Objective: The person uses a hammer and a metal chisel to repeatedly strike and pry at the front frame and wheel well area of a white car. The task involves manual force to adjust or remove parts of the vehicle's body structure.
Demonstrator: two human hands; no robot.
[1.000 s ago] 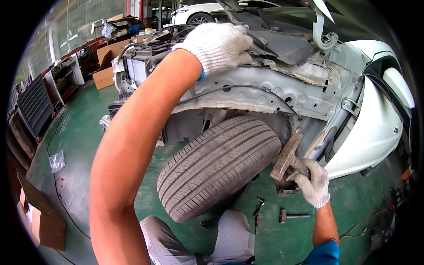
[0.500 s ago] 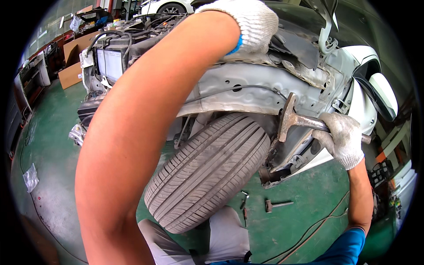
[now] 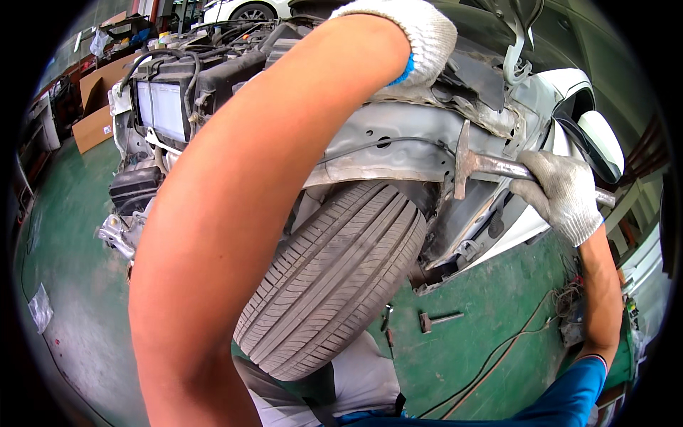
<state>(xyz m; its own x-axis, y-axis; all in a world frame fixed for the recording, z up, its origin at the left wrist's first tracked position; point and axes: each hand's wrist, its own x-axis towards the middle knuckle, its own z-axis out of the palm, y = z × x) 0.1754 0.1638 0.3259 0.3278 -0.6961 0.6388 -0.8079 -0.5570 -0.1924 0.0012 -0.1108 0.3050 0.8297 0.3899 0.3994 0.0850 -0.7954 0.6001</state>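
Observation:
My right hand point(image 3: 558, 191), in a white knit glove, is closed round the handle of a metal body hammer point(image 3: 498, 166). The hammer's double-ended head points left, in front of the grey inner fender panel point(image 3: 398, 135) near its right end. My left arm reaches across the view. The gloved left hand point(image 3: 420, 43) is over the far part of the panel, by the engine bay; its fingers are hidden behind the wrist. Below the panel, a turned black tyre point(image 3: 334, 281) stands close in front of my legs.
A short hammer point(image 3: 441, 322) and a small tool point(image 3: 387, 320) lie on the green floor, right of the tyre. Cables point(image 3: 498, 356) run across the floor at right. The white door mirror point(image 3: 601, 142) sticks out beyond my right hand. A cardboard box point(image 3: 92, 128) stands far left.
My right hand has lifted the hammer slightly farther up and to the right, away from the panel's lower edge. The whole view has shifted a little. The left hand stays over the far side.

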